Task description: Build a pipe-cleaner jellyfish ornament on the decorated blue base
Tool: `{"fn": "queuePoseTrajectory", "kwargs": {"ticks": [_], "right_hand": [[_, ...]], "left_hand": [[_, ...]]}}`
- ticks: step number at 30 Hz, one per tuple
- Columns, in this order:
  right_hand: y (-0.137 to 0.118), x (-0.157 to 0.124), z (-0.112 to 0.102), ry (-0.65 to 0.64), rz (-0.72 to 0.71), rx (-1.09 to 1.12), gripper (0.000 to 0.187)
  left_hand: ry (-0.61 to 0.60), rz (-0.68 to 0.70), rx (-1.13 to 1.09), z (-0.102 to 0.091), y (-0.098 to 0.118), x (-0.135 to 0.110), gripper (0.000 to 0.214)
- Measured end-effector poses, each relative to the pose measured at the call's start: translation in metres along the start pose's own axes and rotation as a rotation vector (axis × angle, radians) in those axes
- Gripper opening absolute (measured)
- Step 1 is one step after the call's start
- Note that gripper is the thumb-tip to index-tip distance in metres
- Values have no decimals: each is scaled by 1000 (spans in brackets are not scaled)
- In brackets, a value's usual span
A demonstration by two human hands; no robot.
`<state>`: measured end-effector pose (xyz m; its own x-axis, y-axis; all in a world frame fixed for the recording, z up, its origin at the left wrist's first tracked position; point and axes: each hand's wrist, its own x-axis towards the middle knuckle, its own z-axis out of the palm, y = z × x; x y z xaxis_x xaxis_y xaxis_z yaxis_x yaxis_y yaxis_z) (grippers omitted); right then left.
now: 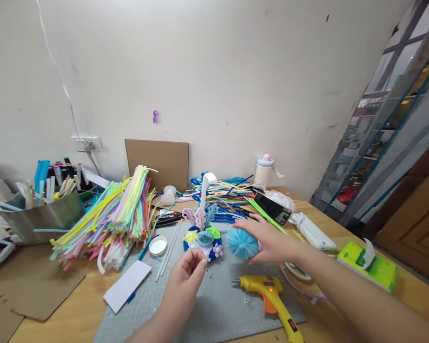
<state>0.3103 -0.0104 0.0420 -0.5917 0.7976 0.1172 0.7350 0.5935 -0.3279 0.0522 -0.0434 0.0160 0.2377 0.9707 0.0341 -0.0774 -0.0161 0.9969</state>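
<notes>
My right hand (268, 243) grips a light blue fluffy pompom (242, 243) from its right side, just above the grey cutting mat (214, 305). In front of the craft piece is my left hand (188, 278), thumb and fingers pinched together; whatever is between them is hidden or too small to make out. The craft piece (203, 240) has a dark blue fuzzy base with yellow, green and lilac flowers, and a white curved stem (204, 193) rises from it. A yellow glue gun (262, 286) lies on the mat below the pompom, its small light glowing orange.
Bundles of coloured pipe cleaners (107, 219) lie at left, with more along the wall. A white card (127, 286), a round white lid (158, 246) and clear sticks (168, 252) rest nearby. At right are a phone (272, 208), a power strip (312, 232) and a green tissue pack (368, 267).
</notes>
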Motion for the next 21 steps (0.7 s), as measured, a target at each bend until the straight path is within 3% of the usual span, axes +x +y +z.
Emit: {"fn": "queuePoseTrajectory", "kwargs": {"ticks": [4,10,15,21], "right_hand": [[-12,-9,-17,146,155,156,91],[-54,-16,-31,381,130,532,88],[-103,-19,-25,518,153,508,90],[-140,-22,-11,649,186,497,84]], "left_hand": [[59,251,209,-4,17,-5,18],[75,549,420,-13,63,-23,3],[123,612,513,-3,101,-49,5],[180,691,656,13,112,-67,10]]}}
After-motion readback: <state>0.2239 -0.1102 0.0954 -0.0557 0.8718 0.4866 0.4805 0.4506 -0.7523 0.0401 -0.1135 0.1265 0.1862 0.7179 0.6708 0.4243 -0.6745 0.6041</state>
